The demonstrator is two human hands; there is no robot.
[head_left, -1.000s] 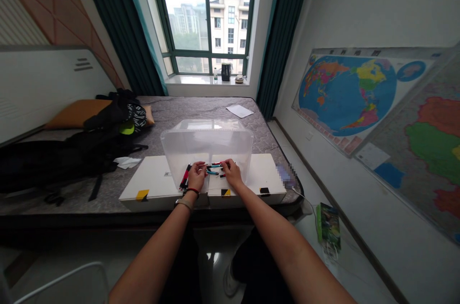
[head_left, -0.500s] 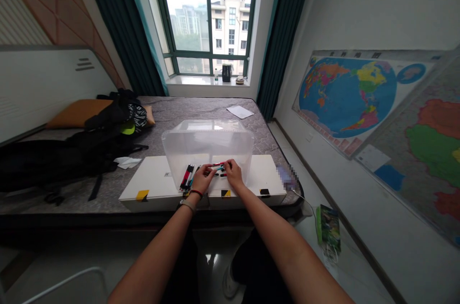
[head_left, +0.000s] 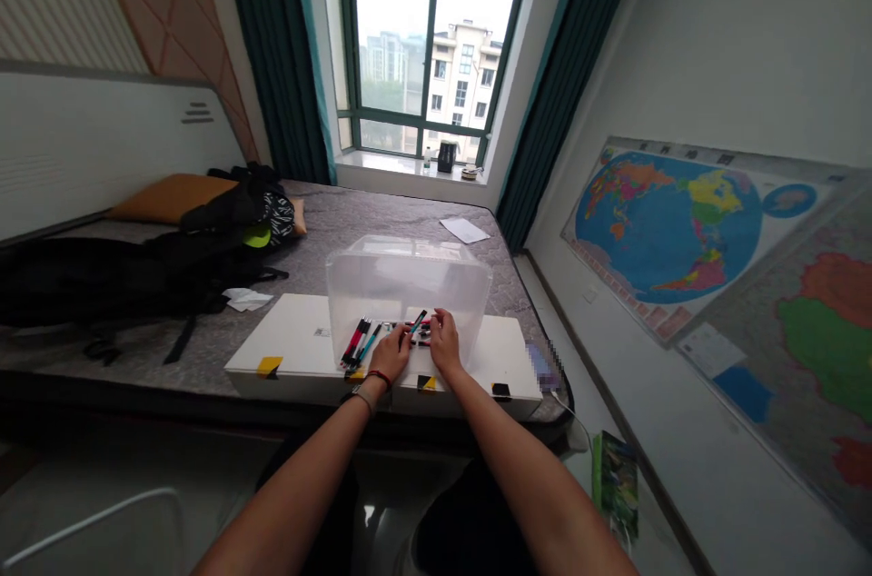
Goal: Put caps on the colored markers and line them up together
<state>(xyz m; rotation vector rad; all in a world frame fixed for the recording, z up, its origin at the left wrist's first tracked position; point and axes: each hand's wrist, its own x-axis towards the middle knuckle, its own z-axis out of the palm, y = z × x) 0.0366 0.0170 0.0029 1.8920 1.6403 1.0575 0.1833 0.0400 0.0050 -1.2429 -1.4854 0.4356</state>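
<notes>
On bed (head_left: 422,226), white boxes (head_left: 286,344) w/ clear tub (head_left: 409,285) at 12 o'clock. Left hand (head_left: 390,356) pinches teal pen (head_left: 417,322), tip raised. Right hand (head_left: 444,344) rests beside it, fingers curled over loose pens; grip unclear. More pens (head_left: 355,342) at 9 o'clock.

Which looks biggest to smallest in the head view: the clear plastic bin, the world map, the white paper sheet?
1. Blue world map on the wall
2. Clear plastic bin
3. White paper sheet on the mattress, farther away, so judged only by looks.

Both arms outstretched, left hand (head_left: 391,355) and right hand (head_left: 443,343) side by side (fingers curled).
</notes>
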